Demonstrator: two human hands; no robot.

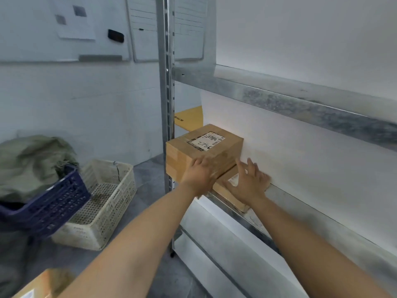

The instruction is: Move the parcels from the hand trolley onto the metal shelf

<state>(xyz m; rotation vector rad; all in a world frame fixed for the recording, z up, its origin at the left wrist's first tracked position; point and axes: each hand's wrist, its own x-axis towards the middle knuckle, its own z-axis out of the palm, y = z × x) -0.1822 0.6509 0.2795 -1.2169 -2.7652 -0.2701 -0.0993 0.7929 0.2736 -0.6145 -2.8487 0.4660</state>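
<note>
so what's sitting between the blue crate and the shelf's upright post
A cream plastic basket, on the floor beside the blue crate; then bare grey floor up to the upright post. Head view shows it.

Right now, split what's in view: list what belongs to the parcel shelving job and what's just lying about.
Job in hand:
metal shelf
labelled cardboard box, left hand on it
flat parcel under the right hand
yellow envelope behind
unshelved box at lower left

Lying about:
blue crate
cream basket
green sack
whiteboard
black eraser
</note>
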